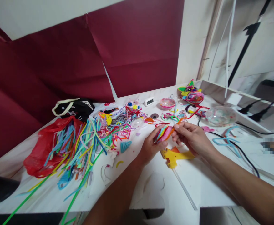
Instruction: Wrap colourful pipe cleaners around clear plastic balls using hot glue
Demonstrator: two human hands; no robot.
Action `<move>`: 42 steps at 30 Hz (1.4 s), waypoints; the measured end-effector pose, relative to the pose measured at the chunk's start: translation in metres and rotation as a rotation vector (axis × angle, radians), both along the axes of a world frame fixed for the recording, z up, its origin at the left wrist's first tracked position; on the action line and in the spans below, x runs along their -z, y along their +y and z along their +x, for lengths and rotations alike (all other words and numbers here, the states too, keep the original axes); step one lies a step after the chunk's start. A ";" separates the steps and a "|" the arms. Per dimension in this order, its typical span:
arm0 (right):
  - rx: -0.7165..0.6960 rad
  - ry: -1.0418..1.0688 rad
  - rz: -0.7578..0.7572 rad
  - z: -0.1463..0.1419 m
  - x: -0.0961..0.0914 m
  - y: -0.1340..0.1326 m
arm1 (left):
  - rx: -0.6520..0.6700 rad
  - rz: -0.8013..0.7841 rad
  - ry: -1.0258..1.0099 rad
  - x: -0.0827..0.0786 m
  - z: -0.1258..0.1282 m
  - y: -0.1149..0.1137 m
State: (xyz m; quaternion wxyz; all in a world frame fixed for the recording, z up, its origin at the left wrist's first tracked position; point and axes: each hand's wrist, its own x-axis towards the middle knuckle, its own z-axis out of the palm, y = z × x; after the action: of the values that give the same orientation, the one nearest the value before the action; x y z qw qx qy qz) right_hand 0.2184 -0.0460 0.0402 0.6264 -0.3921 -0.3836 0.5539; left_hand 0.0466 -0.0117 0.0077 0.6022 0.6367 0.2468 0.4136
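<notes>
My left hand (151, 146) is closed around a small rounded piece wrapped in bands of coloured pipe cleaner (164, 132), with pink, yellow, blue and red showing. At its right side, my right hand (189, 136) pinches an orange pipe cleaner (180, 120), whose free end rises to the upper right. The orange strand runs along the edge of the wrapped piece. Just below both hands lies a yellow glue gun (174, 156) with a clear glue stick (185, 189) sticking out towards the table's front edge. Part of the glue gun is hidden by my right hand.
A red plastic bag (37, 156) spills many pipe cleaners (80, 150) on the left. Clear plastic bowls (220, 116), a pink-rimmed bowl (167, 103), a finished colourful figure (193, 94) and a small digital clock (149, 101) stand behind. A black cable (241, 153) crosses the right side.
</notes>
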 end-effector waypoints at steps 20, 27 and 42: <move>-0.287 -0.821 0.140 0.030 -0.003 -0.001 | -0.205 -0.269 -0.195 -0.011 -0.006 0.011; -0.535 -1.707 0.376 0.019 0.013 -0.014 | -0.200 -0.377 -0.362 -0.014 -0.014 0.018; -0.434 -1.501 0.392 0.023 -0.012 -0.022 | -0.212 -0.483 -0.498 -0.014 -0.020 0.024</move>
State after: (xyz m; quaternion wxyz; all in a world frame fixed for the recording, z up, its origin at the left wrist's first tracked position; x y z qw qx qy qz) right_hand 0.2413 -0.0677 0.0525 0.1375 -0.4594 -0.8599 0.1746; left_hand 0.0263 0.0127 0.0215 0.7308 0.3266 0.2480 0.5457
